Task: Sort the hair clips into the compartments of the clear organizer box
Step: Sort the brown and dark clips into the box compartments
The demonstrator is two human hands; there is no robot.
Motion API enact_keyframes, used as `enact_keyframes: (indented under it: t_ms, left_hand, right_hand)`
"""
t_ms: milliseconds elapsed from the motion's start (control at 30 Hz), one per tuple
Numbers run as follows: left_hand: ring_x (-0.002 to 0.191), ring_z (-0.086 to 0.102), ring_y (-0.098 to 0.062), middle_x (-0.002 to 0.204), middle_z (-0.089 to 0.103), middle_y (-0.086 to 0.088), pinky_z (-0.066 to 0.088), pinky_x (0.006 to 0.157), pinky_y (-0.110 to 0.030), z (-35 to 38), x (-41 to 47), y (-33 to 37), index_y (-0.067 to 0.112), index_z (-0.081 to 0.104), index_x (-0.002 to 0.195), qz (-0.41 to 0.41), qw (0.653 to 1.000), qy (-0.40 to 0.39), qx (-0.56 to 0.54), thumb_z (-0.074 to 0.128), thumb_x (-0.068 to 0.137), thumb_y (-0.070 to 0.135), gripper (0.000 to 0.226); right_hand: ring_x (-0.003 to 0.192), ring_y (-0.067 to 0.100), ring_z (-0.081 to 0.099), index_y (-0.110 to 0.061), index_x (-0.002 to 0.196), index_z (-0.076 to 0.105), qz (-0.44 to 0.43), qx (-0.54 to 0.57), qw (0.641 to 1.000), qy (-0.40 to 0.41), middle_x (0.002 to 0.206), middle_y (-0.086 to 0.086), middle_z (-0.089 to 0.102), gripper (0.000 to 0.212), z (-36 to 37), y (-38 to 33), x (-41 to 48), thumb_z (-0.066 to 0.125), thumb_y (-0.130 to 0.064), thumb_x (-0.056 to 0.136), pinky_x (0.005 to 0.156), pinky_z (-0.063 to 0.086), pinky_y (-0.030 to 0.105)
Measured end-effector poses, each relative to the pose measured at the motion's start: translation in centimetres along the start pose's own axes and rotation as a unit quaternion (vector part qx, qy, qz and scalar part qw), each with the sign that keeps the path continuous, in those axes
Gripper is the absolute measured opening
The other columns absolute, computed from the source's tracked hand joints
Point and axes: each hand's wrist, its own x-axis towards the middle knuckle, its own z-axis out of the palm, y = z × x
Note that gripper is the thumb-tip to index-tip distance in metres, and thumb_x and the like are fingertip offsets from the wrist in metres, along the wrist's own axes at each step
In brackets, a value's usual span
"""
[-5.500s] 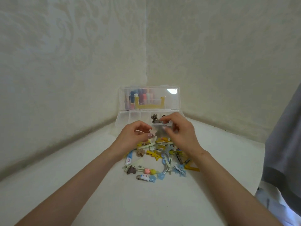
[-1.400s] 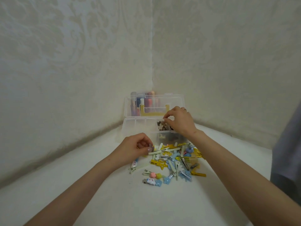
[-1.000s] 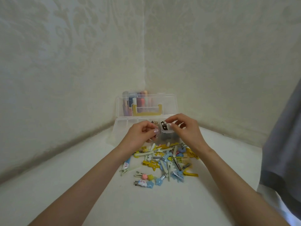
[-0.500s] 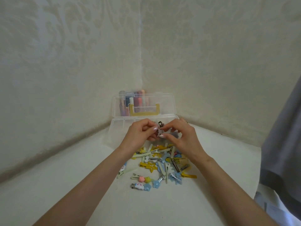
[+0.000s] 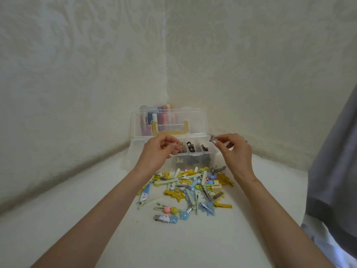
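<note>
The clear organizer box [image 5: 135,149] stands open in the corner, its lid [image 5: 199,122] upright. Dark brown clips [image 5: 190,147] lie in its right compartments. My left hand [image 5: 157,151] hovers over the box front and pinches a small beige clip [image 5: 180,149]. My right hand [image 5: 234,149] is at the box's right end and pinches a small grey clip [image 5: 213,139] above the rightmost compartment. A pile of yellow, blue and cream hair clips [image 5: 189,190] lies on the white surface in front of the box.
Colourful tubes and a yellow handle [image 5: 170,130] show through the lid. Patterned walls [image 5: 77,74] meet behind the box. Grey fabric [image 5: 336,171] hangs at the right edge. White surface [image 5: 58,229] stretches left of the pile.
My hands, together over the pile half a second ago, have moved apart. The right hand has swung right with the grey clip; the left keeps the beige one.
</note>
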Motion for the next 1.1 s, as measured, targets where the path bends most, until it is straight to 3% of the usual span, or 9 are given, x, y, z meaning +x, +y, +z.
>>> enact_keyframes:
  t_ms: [133, 300, 433, 500, 667, 800, 900, 1000, 1100]
  left_hand:
    - [0.074, 0.064, -0.006, 0.084, 0.070, 0.000, 0.048, 0.068, -0.011, 0.8, -0.6, 0.3, 0.015, 0.063, 0.089, 0.030, 0.999, 0.002, 0.042, 0.057, 0.087, 0.008, 0.010]
    - [0.084, 0.061, -0.009, 0.090, 0.067, 0.003, 0.048, 0.074, -0.015, 3.6, -2.2, 0.6, 0.017, 0.066, 0.093, 0.067, 0.986, -0.090, 0.126, 0.064, 0.084, 0.015, 0.010]
    - [0.105, 0.045, -0.009, 0.110, 0.056, 0.004, 0.041, 0.091, -0.028, 6.3, -2.7, 0.0, 0.025, 0.061, 0.112, 0.146, 0.916, -0.234, 0.291, 0.063, 0.084, 0.029, 0.029]
    - [0.109, 0.037, -0.011, 0.113, 0.049, 0.003, 0.037, 0.092, -0.029, 7.2, -2.6, 0.1, 0.024, 0.059, 0.115, 0.151, 0.895, -0.253, 0.335, 0.064, 0.083, 0.036, 0.035]
    - [0.102, 0.041, -0.011, 0.108, 0.050, 0.005, 0.038, 0.086, -0.026, 7.9, -3.0, -0.1, 0.023, 0.059, 0.106, 0.185, 0.901, -0.202, 0.335, 0.064, 0.081, 0.039, 0.029]
    - [0.087, 0.054, 0.001, 0.099, 0.058, 0.009, 0.044, 0.079, -0.013, 6.2, -3.2, 0.3, 0.025, 0.061, 0.103, 0.164, 0.959, -0.138, 0.183, 0.064, 0.083, 0.028, 0.020]
    - [0.082, 0.056, -0.001, 0.096, 0.059, 0.005, 0.043, 0.073, -0.007, 4.4, -2.2, 0.8, 0.020, 0.064, 0.103, 0.130, 0.985, -0.039, 0.101, 0.067, 0.081, 0.016, 0.023]
    - [0.080, 0.056, -0.006, 0.094, 0.061, 0.000, 0.044, 0.070, -0.004, 3.1, -0.4, 0.7, 0.016, 0.062, 0.106, 0.090, 0.992, 0.030, 0.077, 0.069, 0.079, 0.010, 0.028]
    - [0.078, 0.056, -0.005, 0.095, 0.063, -0.003, 0.043, 0.067, -0.002, 2.8, 1.2, 0.3, 0.014, 0.063, 0.101, 0.079, 0.991, 0.031, 0.105, 0.069, 0.079, 0.009, 0.023]
  right_hand:
    - [0.083, 0.010, 0.052, -0.028, 0.108, 0.067, -0.009, -0.052, 0.997, -0.049, 0.096, -0.008, 0.058, 0.024, 0.4, 0.4, 0.1, 0.064, -0.034, 0.085, 0.065, 0.036, 0.014]
    - [0.073, 0.002, 0.052, -0.027, 0.097, 0.067, 0.004, -0.007, 1.000, -0.018, 0.094, -0.006, 0.062, 0.011, 0.0, 0.5, -0.2, 0.062, -0.026, 0.087, 0.067, 0.041, 0.019]
    - [0.073, 0.007, 0.055, -0.028, 0.089, 0.067, 0.025, -0.002, 0.999, -0.023, 0.092, -0.004, 0.065, 0.011, -0.1, 1.1, 0.0, 0.061, -0.020, 0.085, 0.069, 0.045, 0.027]
    - [0.076, 0.007, 0.056, -0.028, 0.088, 0.067, 0.030, -0.002, 0.999, -0.023, 0.091, -0.004, 0.066, 0.013, -0.1, 1.5, 0.0, 0.059, -0.018, 0.086, 0.068, 0.044, 0.024]
    - [0.077, 0.006, 0.056, -0.027, 0.086, 0.067, 0.040, 0.007, 0.999, -0.014, 0.090, -0.004, 0.066, 0.016, -0.1, 1.6, -0.1, 0.058, -0.014, 0.086, 0.069, 0.045, 0.026]
    - [0.075, 0.006, 0.055, -0.028, 0.084, 0.067, 0.051, 0.020, 0.998, -0.011, 0.090, -0.004, 0.067, 0.018, 0.0, 1.6, -0.1, 0.057, -0.013, 0.085, 0.068, 0.044, 0.026]
    - [0.070, 0.003, 0.053, -0.028, 0.083, 0.067, 0.057, 0.026, 0.998, -0.011, 0.089, -0.005, 0.067, 0.019, 0.0, 1.4, -0.1, 0.056, -0.012, 0.085, 0.066, 0.043, 0.024]
    - [0.068, 0.002, 0.051, -0.027, 0.084, 0.068, 0.064, 0.027, 0.998, -0.010, 0.089, -0.005, 0.066, 0.018, 0.0, 1.4, -0.1, 0.056, -0.013, 0.085, 0.066, 0.043, 0.024]
    - [0.068, 0.002, 0.051, -0.025, 0.086, 0.069, 0.067, 0.025, 0.997, -0.008, 0.089, -0.005, 0.066, 0.017, 0.0, 1.5, -0.1, 0.056, -0.013, 0.086, 0.064, 0.041, 0.022]
